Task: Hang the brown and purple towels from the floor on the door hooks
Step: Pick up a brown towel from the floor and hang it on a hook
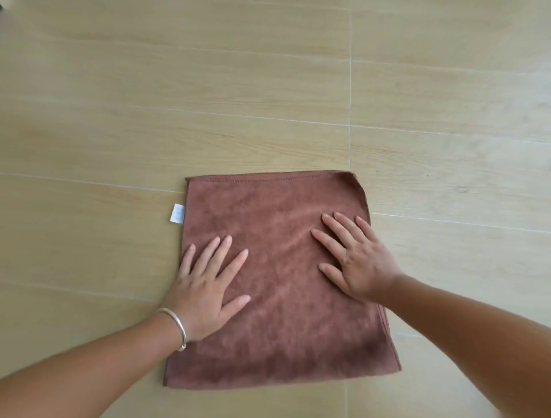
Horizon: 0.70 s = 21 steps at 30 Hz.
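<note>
A brown towel lies flat and folded on the wood-look floor, with a small white label sticking out at its left edge. My left hand rests flat on the towel's left side, fingers straight and spread, a silver bangle on the wrist. My right hand presses flat on the towel's right side, fingers spread. No purple towel, door or hooks are in view.
Light wood-look floor tiles with pale grout lines stretch all around the towel. A dark corner of something shows at the top left edge.
</note>
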{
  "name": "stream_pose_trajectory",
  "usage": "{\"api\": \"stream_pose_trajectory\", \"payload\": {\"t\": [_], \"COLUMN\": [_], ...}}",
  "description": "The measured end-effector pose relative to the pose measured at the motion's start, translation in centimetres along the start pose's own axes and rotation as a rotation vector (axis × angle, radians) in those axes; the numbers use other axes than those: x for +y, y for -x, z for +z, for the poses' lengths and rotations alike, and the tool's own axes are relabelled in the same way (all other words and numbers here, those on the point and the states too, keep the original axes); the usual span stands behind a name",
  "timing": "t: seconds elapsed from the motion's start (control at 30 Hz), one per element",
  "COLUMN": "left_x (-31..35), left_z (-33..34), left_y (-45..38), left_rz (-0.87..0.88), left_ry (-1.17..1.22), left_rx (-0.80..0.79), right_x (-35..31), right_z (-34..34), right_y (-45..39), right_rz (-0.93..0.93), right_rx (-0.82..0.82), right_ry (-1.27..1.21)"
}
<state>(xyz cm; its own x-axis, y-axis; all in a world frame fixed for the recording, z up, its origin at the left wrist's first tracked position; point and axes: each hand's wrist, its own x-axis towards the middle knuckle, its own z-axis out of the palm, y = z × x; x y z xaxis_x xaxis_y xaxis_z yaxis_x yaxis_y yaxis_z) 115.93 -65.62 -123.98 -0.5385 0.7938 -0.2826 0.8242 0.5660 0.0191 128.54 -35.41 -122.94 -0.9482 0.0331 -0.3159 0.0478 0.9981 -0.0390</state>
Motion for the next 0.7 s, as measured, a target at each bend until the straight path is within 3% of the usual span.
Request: {"api": "stream_pose_trajectory", "payload": {"t": [0.13,0.23,0.33,0.43,0.7], "left_x": [-3.0,-2.8,-0.9,-0.8,-3.4], "left_z": [-2.0,-3.4,-3.2,-1.1,0.5], "left_y": [-6.4,-7.7,-4.6,0.2,5.6], "left_rz": [-0.087,-0.103,-0.001,0.123,0.151], "left_ry": [-0.055,-0.081,-0.023,-0.042,-0.063], "left_rx": [-0.062,-0.065,0.032,0.037,-0.032], "right_x": [1.3,0.0,-1.6,-1.1,0.6], "right_z": [-2.1,-3.1,-2.0,0.4,2.7], "right_y": [-5.2,-5.3,-1.5,2.6,7.1], "right_rz": [0.131,0.163,-0.031,-0.225,-0.274], "right_rx": [-0.018,0.086,0.211,0.156,0.075], "right_ry": [0.068,0.010,-0.063,-0.009,0.087]}}
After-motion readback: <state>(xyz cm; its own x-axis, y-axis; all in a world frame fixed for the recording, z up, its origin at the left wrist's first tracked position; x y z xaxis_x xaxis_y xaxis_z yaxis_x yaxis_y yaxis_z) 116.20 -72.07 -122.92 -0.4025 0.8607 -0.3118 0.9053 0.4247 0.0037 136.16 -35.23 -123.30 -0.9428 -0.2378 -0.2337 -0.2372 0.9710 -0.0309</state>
